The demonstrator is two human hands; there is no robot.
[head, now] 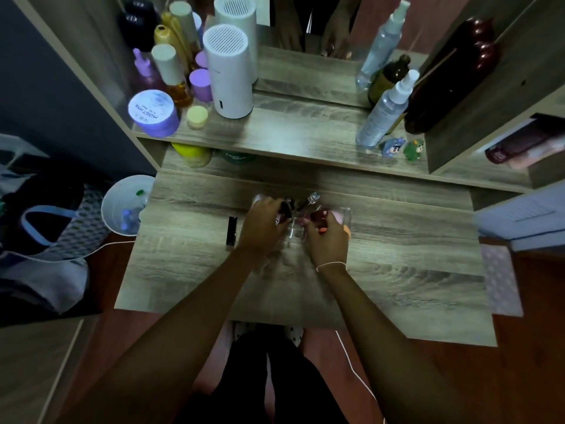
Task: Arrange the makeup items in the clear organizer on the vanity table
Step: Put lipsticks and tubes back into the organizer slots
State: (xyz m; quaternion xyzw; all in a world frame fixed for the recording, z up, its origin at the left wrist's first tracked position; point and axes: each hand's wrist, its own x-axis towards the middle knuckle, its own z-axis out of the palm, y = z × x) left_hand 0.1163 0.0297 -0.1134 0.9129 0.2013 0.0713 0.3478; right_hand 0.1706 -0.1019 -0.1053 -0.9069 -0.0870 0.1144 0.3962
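Wood-grain vanity table (397, 270) fills the frame centre, dim light, with a raised shelf (290, 133) and a mirror (308, 26) toward the top. Clear organizer (295, 232) is seen at centre frame on the tabletop, between the 2 hands, partly covered by them; its walls are hard to trace. Left hand (260, 228) is curled closed on a dark red tube (283, 213), held tilted just over the organizer's left side. Right hand (328, 240) is closed around a dark red lipstick (319, 216) at the organizer's right side; whether that one sits inside a compartment cannot be told. A clear-capped stick (310, 199) and a black-capped item (289, 200) are seen upright at the organizer's far edge, and a pink rounded item (337, 217) just right of the right-hand fingers. 1 black lipstick (231, 230) lies flat on the table, left of the left hand, apart from it. On the shelf: white cylindrical unit (227, 75) and purple jar (153, 113) at upper left, spray bottle (385, 113) and 2 small figurines (403, 148) at upper right. White bin (122, 203) sits at left, beside the table edge.
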